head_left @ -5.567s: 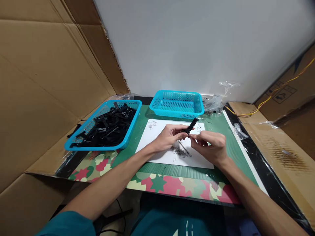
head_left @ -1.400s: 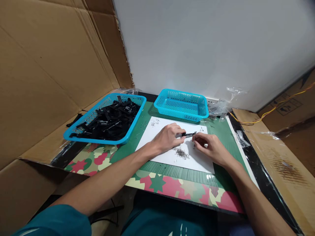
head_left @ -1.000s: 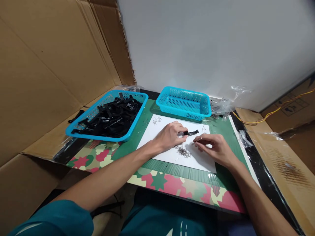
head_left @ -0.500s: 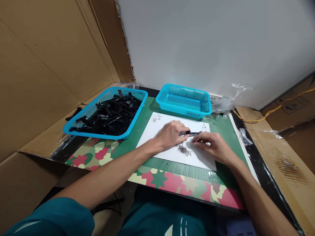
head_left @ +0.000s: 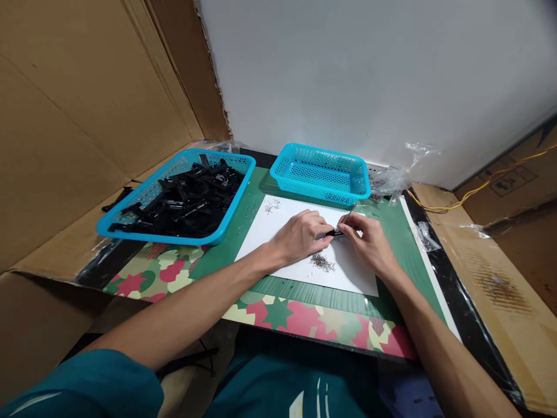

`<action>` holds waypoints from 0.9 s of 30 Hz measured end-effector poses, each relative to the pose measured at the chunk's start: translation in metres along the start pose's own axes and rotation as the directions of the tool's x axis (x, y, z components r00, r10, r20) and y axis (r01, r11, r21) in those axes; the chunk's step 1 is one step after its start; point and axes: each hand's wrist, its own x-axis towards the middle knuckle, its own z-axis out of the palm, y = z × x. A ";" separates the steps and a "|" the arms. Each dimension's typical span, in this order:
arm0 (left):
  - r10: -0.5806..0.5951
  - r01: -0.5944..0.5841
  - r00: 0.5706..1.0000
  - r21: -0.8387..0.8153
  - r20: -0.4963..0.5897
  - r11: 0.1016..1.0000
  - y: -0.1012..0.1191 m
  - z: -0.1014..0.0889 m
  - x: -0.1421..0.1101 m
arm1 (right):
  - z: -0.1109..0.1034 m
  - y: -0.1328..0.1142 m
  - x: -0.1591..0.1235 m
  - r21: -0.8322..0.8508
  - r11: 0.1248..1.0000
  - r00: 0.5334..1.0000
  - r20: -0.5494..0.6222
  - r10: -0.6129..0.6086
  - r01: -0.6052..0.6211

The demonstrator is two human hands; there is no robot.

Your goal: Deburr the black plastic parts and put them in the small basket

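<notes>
My left hand (head_left: pixel 304 235) is closed around a small black plastic part (head_left: pixel 334 233), held just above a white sheet (head_left: pixel 278 226). At the part's right end, my right hand (head_left: pixel 363 235) pinches with thumb and forefinger; whatever is between those fingertips is too small to make out. A pile of tiny metal pieces, like small springs or pins (head_left: pixel 322 262), lies on the sheet just below the hands. More small metal bits (head_left: pixel 272 205) are scattered at the sheet's far left corner.
A blue basket (head_left: pixel 217 239) heaped with black plastic parts (head_left: pixel 191 197) stands at the left. Behind the sheet is a smaller blue basket (head_left: pixel 319 195) with nothing visible inside. Clear plastic wrap (head_left: pixel 387 180) and a yellow cable (head_left: pixel 478 196) lie at the right; cardboard and a wall enclose the table.
My right hand has moved slightly left and up, its fingertips now meeting the black part's right end and covering more of it. My left hand keeps its hold. The view has shifted slightly.
</notes>
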 end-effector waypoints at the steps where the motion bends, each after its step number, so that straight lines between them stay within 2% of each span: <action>1: 0.002 -0.002 1.000 0.017 -0.001 1.000 0.000 0.000 0.000 | 0.000 0.000 0.000 0.003 1.000 1.000 -0.005 0.003 -0.003; 5: 0.001 -0.001 1.000 0.077 0.003 0.997 0.002 -0.001 0.001 | 0.001 -0.003 0.001 -0.014 1.000 1.000 -0.010 -0.003 0.003; 13: -0.005 0.005 1.000 0.068 0.004 0.998 0.004 -0.002 0.003 | 0.002 -0.005 -0.001 -0.048 0.999 1.000 -0.012 -0.026 0.025; 22: -0.057 0.056 0.997 -0.012 -0.046 0.998 0.003 -0.002 0.000 | -0.015 -0.006 -0.007 0.117 0.992 0.996 -0.077 -0.043 0.052; 27: -0.090 0.083 0.991 -0.067 -0.104 0.994 0.002 -0.005 0.001 | -0.022 -0.005 -0.012 -0.004 0.999 0.998 -0.048 -0.050 0.049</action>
